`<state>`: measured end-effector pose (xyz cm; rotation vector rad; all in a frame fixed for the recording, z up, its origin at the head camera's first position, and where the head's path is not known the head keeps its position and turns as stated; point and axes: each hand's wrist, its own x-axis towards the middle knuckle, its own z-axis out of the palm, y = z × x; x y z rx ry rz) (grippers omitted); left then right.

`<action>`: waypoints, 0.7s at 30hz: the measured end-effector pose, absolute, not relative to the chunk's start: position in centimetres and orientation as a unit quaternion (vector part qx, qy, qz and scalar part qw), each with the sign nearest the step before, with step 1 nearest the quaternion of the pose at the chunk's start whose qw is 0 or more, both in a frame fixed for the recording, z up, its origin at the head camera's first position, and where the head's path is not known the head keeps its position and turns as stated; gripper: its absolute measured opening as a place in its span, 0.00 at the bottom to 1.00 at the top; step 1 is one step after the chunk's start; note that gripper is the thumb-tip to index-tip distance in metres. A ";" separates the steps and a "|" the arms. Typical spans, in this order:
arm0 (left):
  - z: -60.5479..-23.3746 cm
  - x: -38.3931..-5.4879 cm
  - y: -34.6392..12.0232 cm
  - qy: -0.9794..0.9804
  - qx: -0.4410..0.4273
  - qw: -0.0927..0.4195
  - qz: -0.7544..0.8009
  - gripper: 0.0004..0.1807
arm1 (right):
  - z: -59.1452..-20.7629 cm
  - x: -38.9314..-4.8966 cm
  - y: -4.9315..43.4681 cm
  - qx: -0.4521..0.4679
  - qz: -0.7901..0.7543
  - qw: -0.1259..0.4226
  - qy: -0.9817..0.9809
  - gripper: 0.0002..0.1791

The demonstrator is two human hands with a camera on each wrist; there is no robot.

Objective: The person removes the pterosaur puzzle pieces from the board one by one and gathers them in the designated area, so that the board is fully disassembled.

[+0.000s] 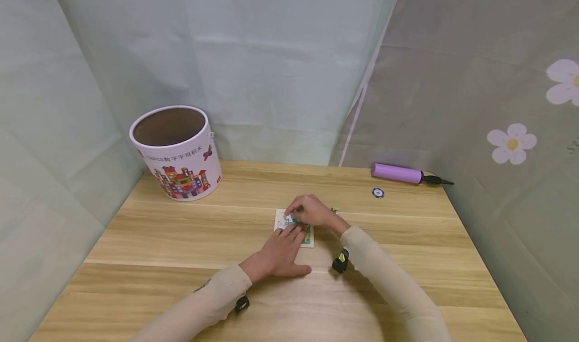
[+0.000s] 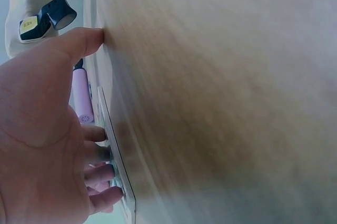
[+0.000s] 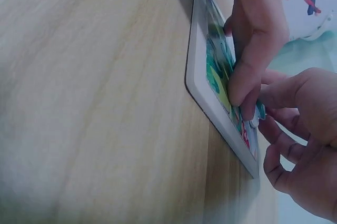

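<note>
A small jigsaw puzzle in a pale tray (image 1: 309, 245) lies on the table, with a green picture inside. My left hand (image 1: 282, 254) rests its outstretched fingertips on the picture from the near side, its thumb down on the wood. From the far right, my right hand (image 1: 312, 211) reaches over the tray and pinches a small puzzle piece (image 3: 259, 114) between thumb and fingers. That piece is tilted up close to the picture, right beside the left fingertips (image 3: 239, 95). Both hands cover much of the picture.
Behind my right wrist lies a small green puzzle piece (image 1: 334, 209). A large white bucket (image 1: 190, 171) with printed blocks stands back left. At the back right are a purple hand pump (image 1: 397, 173) and a poker chip (image 1: 378, 193). Curtains (image 1: 271, 80) enclose the table.
</note>
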<state>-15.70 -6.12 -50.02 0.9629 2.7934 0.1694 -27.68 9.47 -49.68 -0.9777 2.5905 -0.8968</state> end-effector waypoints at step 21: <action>-49.9 -15.5 -6.3 0.939 0.324 0.093 0.067 0.52 | -48.0 -27.9 13.8 -0.313 -0.365 0.061 0.875 0.06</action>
